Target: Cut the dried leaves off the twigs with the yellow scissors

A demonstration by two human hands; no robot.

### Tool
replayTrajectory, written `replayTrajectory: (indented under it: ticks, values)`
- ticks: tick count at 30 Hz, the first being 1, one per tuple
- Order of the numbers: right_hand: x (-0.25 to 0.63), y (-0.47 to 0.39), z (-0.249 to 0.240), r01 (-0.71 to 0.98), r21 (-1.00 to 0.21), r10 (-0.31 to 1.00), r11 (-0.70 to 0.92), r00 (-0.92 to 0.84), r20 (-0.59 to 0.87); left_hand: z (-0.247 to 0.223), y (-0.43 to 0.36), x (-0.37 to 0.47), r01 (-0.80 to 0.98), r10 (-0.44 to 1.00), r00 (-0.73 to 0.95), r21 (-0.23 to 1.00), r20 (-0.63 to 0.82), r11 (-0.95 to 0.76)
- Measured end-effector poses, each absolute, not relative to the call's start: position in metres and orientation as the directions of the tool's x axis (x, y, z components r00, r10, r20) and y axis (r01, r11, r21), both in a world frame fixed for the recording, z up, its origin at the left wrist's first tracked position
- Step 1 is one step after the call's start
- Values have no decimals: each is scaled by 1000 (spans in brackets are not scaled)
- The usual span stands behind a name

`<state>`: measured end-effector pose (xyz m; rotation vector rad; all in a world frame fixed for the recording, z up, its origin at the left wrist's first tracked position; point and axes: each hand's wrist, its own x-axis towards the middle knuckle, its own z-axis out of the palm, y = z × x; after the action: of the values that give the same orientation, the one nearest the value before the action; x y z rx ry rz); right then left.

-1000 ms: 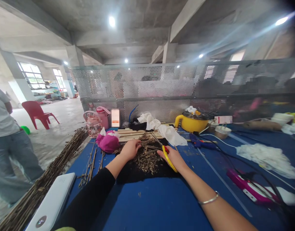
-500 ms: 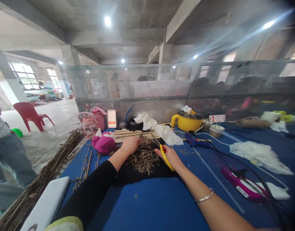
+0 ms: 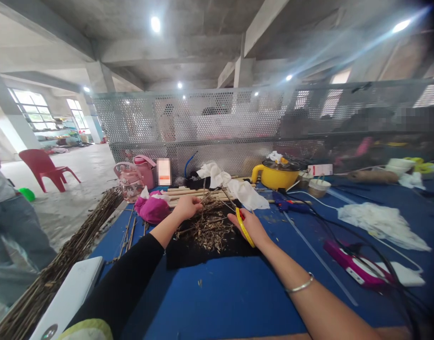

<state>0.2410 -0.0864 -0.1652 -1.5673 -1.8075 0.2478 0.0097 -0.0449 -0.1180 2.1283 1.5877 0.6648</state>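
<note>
My left hand (image 3: 187, 208) is closed in a pinch at the end of some dried plant stalks (image 3: 212, 208); exactly which stems lie between the fingertips is hard to make out. In my right hand (image 3: 254, 229) is a pair of scissors (image 3: 242, 226) with yellow and red handles, its blades pointing up and left towards the stalks. Between both hands, a heap of brown dry leaves and twig bits (image 3: 212, 233) lies on a black cloth (image 3: 185, 252). Light wooden sticks (image 3: 177, 192) lie just beyond my left hand.
On the blue table (image 3: 210, 302) are a magenta bundle (image 3: 152, 208), crumpled white cloth (image 3: 247, 194), a yellow pot (image 3: 279, 175), a blue glue gun (image 3: 291, 203) and a purple power strip (image 3: 355, 269) with cables. Long stalks (image 3: 68, 255) lie left; a person (image 3: 14, 236) stands there.
My left hand has shifted slightly left and up, pulling away from the heap with stalks at its fingertips. My right hand with the scissors has hardly moved.
</note>
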Motion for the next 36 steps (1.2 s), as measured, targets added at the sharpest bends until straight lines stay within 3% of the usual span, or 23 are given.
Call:
replayTrajectory:
  ticks: [6,10,15,21,25,31,36]
  values:
    - [239,-92,-159,680,-679,908,276,47,416,-124,-59,18,608,933,359,750,30,-258]
    - [234,-96,-154,473,-820,904,322,105,415,-127,-76,31,400,935,354,901,19,-169]
    - [222,-95,-157,32,-966,956,258,138,260,-126,-95,47,278,941,336,949,45,-145]
    - [209,-103,-161,-68,-972,974,226,-2,226,-129,-108,64,246,927,374,966,-21,-77]
    - [207,-103,-165,-113,-965,972,235,37,232,-133,-111,65,390,944,329,912,-13,-124]
    - [208,-99,-167,-165,-971,980,173,132,152,-119,-96,44,736,909,204,555,364,-388]
    - [212,-98,-165,-220,-969,985,111,153,79,-123,-66,24,827,923,212,443,322,-345]
